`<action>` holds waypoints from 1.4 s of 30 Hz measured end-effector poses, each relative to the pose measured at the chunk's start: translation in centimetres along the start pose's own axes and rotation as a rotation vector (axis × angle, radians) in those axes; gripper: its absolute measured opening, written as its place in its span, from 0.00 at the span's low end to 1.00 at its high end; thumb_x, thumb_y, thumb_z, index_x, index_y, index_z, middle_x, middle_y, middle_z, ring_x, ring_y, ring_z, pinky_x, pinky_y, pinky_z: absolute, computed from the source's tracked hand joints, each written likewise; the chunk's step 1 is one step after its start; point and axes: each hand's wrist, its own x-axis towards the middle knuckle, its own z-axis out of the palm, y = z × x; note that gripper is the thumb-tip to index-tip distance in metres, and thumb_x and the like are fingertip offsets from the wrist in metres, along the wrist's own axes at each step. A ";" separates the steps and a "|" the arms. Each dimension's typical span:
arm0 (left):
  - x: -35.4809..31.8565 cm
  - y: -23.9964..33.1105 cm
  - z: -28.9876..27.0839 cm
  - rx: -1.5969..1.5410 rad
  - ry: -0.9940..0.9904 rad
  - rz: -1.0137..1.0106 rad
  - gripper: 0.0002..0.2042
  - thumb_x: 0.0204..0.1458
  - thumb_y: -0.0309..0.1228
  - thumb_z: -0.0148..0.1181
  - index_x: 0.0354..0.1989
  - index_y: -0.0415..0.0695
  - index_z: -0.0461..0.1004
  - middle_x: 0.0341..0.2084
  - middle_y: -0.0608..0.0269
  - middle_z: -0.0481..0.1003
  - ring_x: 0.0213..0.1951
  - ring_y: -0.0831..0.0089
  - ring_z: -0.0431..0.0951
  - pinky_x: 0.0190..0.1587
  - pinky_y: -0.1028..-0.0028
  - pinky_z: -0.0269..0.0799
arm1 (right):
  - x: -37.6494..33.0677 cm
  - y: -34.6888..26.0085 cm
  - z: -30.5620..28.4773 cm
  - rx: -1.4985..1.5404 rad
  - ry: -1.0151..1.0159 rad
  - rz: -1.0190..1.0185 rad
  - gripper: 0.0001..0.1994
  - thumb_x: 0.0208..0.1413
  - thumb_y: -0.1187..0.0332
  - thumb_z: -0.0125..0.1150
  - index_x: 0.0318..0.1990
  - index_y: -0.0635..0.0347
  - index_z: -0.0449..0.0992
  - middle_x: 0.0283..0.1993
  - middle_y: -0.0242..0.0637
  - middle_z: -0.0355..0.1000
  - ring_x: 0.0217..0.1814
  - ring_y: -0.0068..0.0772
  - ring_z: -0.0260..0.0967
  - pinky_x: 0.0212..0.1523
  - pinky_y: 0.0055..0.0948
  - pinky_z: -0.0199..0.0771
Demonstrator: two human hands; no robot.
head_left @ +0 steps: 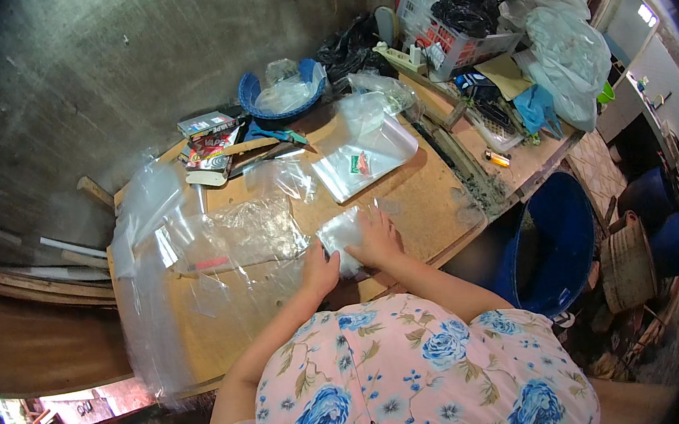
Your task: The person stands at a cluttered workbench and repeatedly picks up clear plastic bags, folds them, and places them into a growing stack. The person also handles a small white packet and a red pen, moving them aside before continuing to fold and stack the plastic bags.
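Observation:
A small stack of clear plastic bags lies at the near edge of the wooden board, between my two hands. My left hand grips its left side, with the thumb along the near corner and the fingers curled at the edge. Across its right side rests my right hand, fingers stretched out flat. Just beyond lies a larger pile of clear plastic sheets with a small green and red label. Loose clear film spreads over the board left of my hands.
Small boxes and a blue basket stand along the wall. At the back right a crate holds plastic bags, near an orange lighter. A large blue barrel stands right of the wooden board.

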 end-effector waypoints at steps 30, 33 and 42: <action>0.8 0.9 2.2 0.244 0.001 -0.003 0.28 0.41 0.32 0.62 0.54 0.45 0.62 0.50 0.42 0.57 0.49 0.47 0.65 0.50 0.62 0.64 | 5.9 8.4 -0.7 -0.103 0.296 -0.010 0.16 0.43 0.69 0.58 0.44 0.57 0.71 0.43 0.50 0.69 0.41 0.52 0.67 0.42 0.42 0.68; 0.8 1.4 1.8 0.222 -0.005 -0.018 0.29 0.40 0.32 0.63 0.54 0.46 0.62 0.50 0.43 0.57 0.49 0.47 0.66 0.50 0.63 0.64 | 5.3 6.8 -1.8 -0.103 0.223 0.114 0.12 0.45 0.69 0.58 0.38 0.60 0.73 0.41 0.49 0.70 0.40 0.52 0.68 0.41 0.41 0.69; 0.8 1.3 2.0 0.215 0.002 -0.049 0.28 0.39 0.25 0.59 0.54 0.47 0.62 0.51 0.42 0.57 0.49 0.47 0.66 0.50 0.62 0.65 | 5.6 8.7 -3.2 0.548 -0.351 0.061 0.13 0.37 0.65 0.66 0.31 0.61 0.76 0.33 0.43 0.73 0.38 0.45 0.70 0.38 0.37 0.69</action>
